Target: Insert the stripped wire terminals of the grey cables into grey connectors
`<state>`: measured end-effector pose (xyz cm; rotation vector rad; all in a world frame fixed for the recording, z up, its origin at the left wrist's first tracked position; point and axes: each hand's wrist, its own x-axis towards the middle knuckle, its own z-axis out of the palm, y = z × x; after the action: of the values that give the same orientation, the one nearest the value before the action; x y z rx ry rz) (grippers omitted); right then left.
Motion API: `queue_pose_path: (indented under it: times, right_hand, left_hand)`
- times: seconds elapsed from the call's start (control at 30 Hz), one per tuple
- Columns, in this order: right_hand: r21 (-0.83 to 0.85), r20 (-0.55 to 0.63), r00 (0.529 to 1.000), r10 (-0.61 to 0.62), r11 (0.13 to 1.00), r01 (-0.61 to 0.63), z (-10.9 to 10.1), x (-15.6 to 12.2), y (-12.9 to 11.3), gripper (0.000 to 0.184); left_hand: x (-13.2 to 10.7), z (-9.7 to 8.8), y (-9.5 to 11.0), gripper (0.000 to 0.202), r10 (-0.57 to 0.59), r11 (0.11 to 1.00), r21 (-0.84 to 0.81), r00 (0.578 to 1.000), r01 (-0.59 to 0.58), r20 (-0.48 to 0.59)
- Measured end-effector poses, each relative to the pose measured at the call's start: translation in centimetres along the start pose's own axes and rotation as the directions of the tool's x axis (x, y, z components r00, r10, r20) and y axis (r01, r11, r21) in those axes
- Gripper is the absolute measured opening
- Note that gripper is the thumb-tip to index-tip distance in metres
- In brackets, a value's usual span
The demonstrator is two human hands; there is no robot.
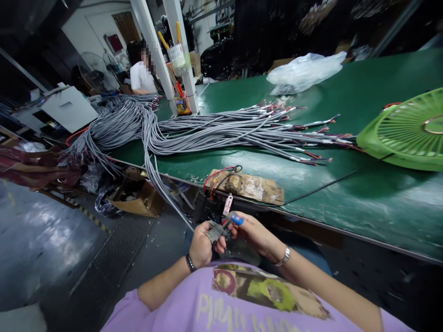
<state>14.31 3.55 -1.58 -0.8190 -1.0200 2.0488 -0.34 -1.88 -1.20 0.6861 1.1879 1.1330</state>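
Observation:
My left hand [200, 246] is closed around the end of a grey cable [169, 200] that runs up to the bundle on the table. The thumb is wrapped in grey tape. My right hand [254, 233] is closed in a pinch on the cable's coloured wire ends [225, 224], with a blue cap [237, 220] over one fingertip. Both hands meet close to my chest, just below the table's front edge. A small pink tag [228, 204] hangs just above them.
A large bundle of grey cables [214, 131] lies across the green table [363, 193]. A taped cardboard jig [249, 186] sits at the near edge. A green fan [404, 131] lies at the right, a plastic bag [304, 69] behind. A person in white [141, 76] sits far left.

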Motion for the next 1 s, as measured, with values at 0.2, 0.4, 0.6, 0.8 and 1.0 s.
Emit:
queue_pose_path:
  times: [0.2, 0.4, 0.6, 0.8, 1.0]
  right_hand:
    - [0.135, -0.055, 0.996, 0.068, 0.989, -0.06, -0.4, 1.5, -1.4, 0.046]
    - [0.1, -0.104, 0.995, -0.01, 0.995, 0.02, 0.8, 2.6, -1.9, 0.041]
    - [0.091, -0.215, 0.976, -0.033, 0.994, 0.053, 0.8, 2.6, -1.8, 0.037]
    - [0.168, -0.152, 0.986, -0.061, 0.982, 0.086, 0.8, 2.4, -1.9, 0.034]
    - [0.137, -0.185, 0.979, -0.089, 0.984, 0.115, 0.8, 2.6, -1.8, 0.034]
  left_hand:
    - [0.0, 0.7, 1.9, 0.035, -0.08, 0.994, -0.056, 0.985, 0.09, 0.153]
    - [1.1, 0.9, 2.3, 0.035, -0.152, 0.982, -0.071, 0.957, 0.174, 0.246]
    - [1.4, 0.7, 1.9, 0.033, -0.156, 0.982, -0.063, 0.958, 0.176, 0.24]
    - [1.4, 0.8, 2.0, 0.031, -0.154, 0.981, -0.083, 0.959, 0.178, 0.238]
    - [1.5, 0.8, 1.7, 0.027, -0.175, 0.976, -0.088, 0.957, 0.199, 0.231]
